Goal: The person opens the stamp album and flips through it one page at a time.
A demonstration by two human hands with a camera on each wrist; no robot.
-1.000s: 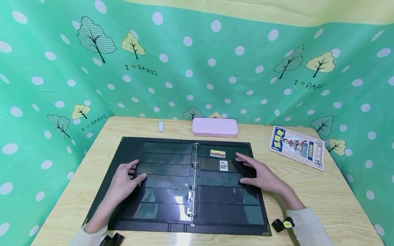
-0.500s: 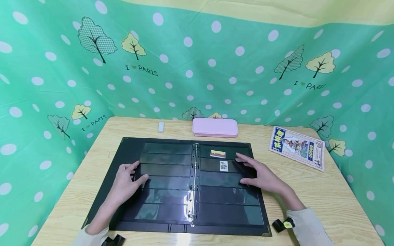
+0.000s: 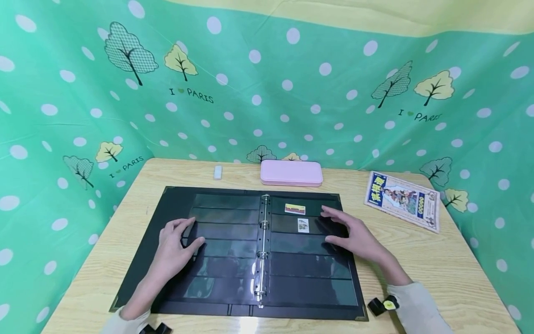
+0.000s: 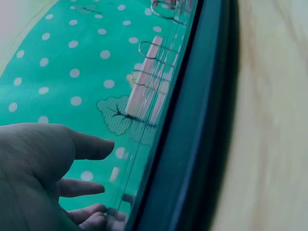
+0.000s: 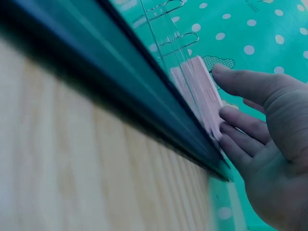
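Observation:
A black ring-binder stamp album (image 3: 143,253) lies open on the wooden table. Its pages have clear strip pockets, and metal rings (image 3: 262,269) run down the middle. Two small stamps, a yellow-and-red one (image 3: 295,209) and a whitish one (image 3: 303,226), sit in the upper rows of the right page. My left hand (image 3: 173,253) is over the left page's outer part, thumb and fingers spread apart with nothing held between them. Over the right page's outer side, my right hand (image 3: 354,235) has its fingers relaxed, fingertips close to the page. Both wrist views show the hands beside the album's edge, holding nothing.
Behind the album lies a pink case (image 3: 291,173), with a small pale block (image 3: 218,172) to its left. An illustrated booklet (image 3: 402,200) rests at the back right of the table. A green polka-dot cloth (image 3: 233,102) hangs around the back and sides.
My left hand has shifted slightly to the right over the left page. The right hand has stayed nearly in place, and the album and stamps have not moved.

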